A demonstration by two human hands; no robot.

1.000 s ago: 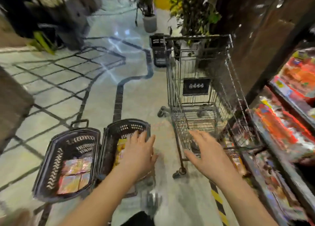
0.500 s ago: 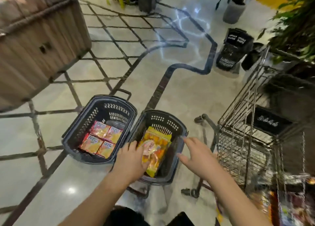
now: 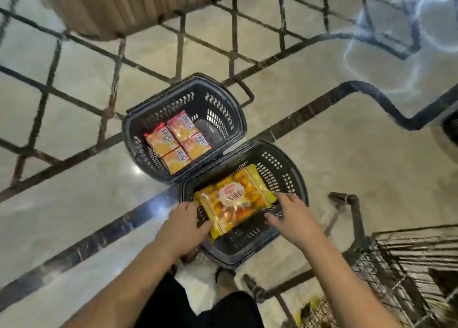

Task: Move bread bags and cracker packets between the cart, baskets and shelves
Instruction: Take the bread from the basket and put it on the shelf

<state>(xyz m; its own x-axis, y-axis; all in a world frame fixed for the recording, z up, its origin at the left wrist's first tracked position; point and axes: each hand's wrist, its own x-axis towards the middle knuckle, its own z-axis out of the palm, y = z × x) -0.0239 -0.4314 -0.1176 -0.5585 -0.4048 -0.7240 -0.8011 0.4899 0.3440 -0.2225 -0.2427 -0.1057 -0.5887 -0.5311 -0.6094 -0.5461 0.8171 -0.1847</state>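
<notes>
Two black baskets stand side by side on the floor. The far basket holds several orange-pink cracker packets lying flat. In the near basket lies a yellow bread bag. My left hand holds the bag's left edge, fingers tucked beneath it. My right hand has spread fingers touching the bag's right edge, inside the basket. The wire cart is at the lower right, its inside mostly out of frame.
A wooden counter stands at the top, beyond the baskets. Part of another dark basket shows at the right edge. Polished floor with dark inlay lines spreads left and right of the baskets. My legs are just behind the near basket.
The view has swung down from the cart to the baskets. Both hands have dropped into the near basket, and now sit on either side of the bread bag.
</notes>
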